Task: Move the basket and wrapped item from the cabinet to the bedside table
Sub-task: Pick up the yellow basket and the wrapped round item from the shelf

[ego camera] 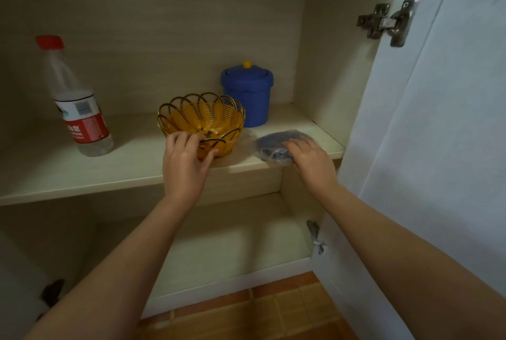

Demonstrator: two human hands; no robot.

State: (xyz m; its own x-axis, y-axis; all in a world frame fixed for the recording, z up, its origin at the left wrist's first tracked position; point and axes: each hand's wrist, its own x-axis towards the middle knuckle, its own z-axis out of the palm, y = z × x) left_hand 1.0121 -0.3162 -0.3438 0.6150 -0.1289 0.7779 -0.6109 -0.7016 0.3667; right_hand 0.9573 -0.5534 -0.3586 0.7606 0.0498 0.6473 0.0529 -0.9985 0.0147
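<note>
Basket (202, 123) on pale cabinet shelf (82, 172)

We have a single view, from the head, looking forward and down into an open cabinet from close in front, with both forearms running up from the bottom edge to the shelf (109, 175) at mid-frame. We face the back wall almost squarely, slightly from above, so we see the top of the shelf, the lower compartment beneath it and a strip of floor (260, 309) at the bottom. The open door (438, 147) fills our right side, and the wide lens bends its edges.
</note>
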